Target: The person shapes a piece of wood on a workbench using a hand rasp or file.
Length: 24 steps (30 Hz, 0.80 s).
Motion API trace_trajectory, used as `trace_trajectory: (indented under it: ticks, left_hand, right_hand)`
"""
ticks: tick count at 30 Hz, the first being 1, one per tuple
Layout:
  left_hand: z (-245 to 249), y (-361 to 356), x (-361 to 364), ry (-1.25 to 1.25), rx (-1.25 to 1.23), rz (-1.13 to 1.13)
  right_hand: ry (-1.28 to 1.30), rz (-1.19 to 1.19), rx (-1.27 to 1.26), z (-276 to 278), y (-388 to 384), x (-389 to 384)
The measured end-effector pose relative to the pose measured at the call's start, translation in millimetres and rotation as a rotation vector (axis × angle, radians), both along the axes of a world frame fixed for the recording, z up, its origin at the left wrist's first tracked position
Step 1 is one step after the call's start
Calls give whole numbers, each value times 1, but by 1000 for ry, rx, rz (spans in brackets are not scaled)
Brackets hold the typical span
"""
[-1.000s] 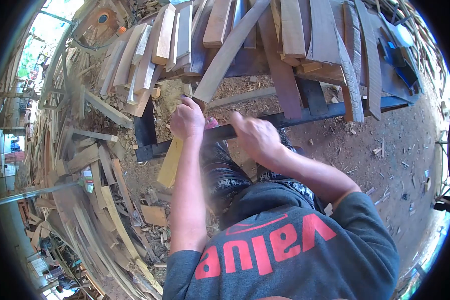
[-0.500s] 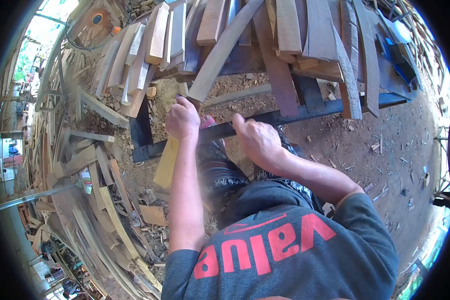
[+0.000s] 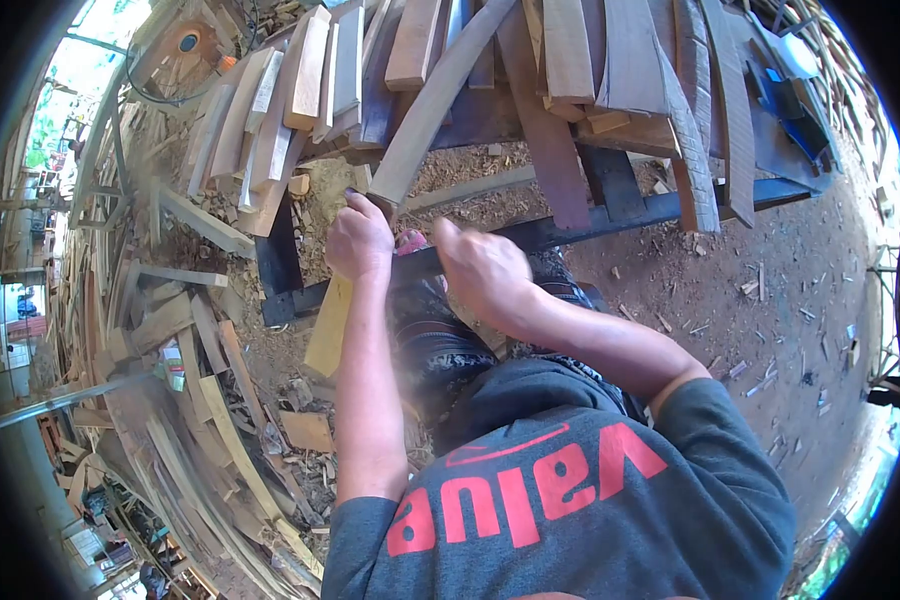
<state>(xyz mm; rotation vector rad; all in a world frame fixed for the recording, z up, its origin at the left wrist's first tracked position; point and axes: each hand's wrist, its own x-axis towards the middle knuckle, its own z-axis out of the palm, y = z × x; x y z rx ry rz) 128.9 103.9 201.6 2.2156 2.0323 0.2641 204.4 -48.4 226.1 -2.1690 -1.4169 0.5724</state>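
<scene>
My left hand (image 3: pixel 359 236) is closed beside the near end of a long wooden strip (image 3: pixel 425 110), its fingers curled; what it grips is hidden. To its right, my right hand (image 3: pixel 483 268) is curled above the dark metal bar (image 3: pixel 560 230), partly blurred, and its fingertips are out of sight. A pale yellow board (image 3: pixel 328 335) hangs beneath my left forearm. The long strip slants up and away over the pile of wooden pieces (image 3: pixel 420 45).
Stacked planks (image 3: pixel 190 470) and offcuts lie at the left. Wood chips litter the dirt floor (image 3: pixel 670 290) at the right. A blue object (image 3: pixel 790 110) rests at the upper right. A dark upright (image 3: pixel 278 250) joins the bar at the left.
My right hand has moved left, closer to my left hand. The left hand has shifted only slightly, and the whole view has moved a little.
</scene>
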Motion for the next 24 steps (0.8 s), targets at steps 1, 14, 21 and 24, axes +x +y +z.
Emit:
trace_trajectory:
  ticks: [1,14,21,24]
  left_hand:
    - [1,0,0,-1,7,1]
    - [-1,1,0,21,15,-7]
    - [0,3,0,17,23,-5]
    - [-1,0,0,27,33,-9]
  right_hand:
    - [-14,-11,45,-10,16,-2]
    - [-12,5,73,-8,14,2]
    - [-40,25,83,-4,-27,11]
    - [-24,2,29,-4,-21,5]
